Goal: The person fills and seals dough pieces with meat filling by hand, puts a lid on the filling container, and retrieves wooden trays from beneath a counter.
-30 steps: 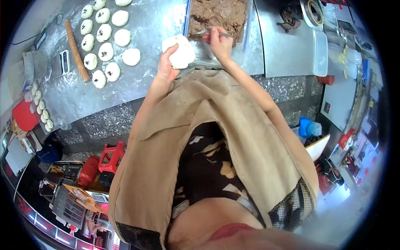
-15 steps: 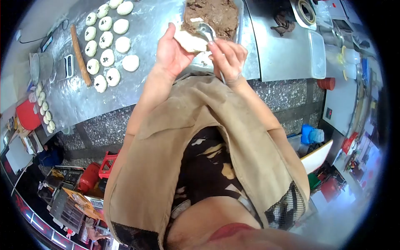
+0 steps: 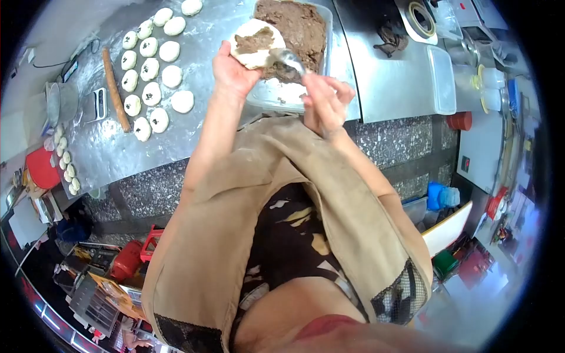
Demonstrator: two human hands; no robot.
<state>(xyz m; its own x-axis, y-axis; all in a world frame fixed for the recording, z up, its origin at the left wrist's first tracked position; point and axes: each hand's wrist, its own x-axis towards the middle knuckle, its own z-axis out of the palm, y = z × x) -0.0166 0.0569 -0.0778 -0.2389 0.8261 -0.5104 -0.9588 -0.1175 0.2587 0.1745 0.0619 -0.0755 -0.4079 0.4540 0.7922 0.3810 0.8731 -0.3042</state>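
My left hand (image 3: 235, 75) holds up a flat round of white dough (image 3: 242, 52), its fingers hidden beneath it. Brown filling (image 3: 256, 40) is smeared over the middle of the round. In my right hand (image 3: 327, 100) is a metal spoon (image 3: 289, 57), gripped by the handle, its bowl at the dough's right edge. Just beyond both hands stands a clear plastic tub (image 3: 328, 35) of brown filling paste (image 3: 300, 26). The paste is scraped away at the tub's near end.
Several dough balls (image 3: 172, 76), some dark-speckled on top, sit in rows on the floured metal table (image 3: 194, 126). Left of them lie a wooden rolling pin (image 3: 115, 88) and a small scale (image 3: 96, 106). A clear lid (image 3: 441, 79) rests on the right-hand counter (image 3: 388, 88).
The dough round has tilted to face up and shows brown filling across its middle. My left hand moved slightly left; the spoon's bowl now lies lower, at the dough's right edge.
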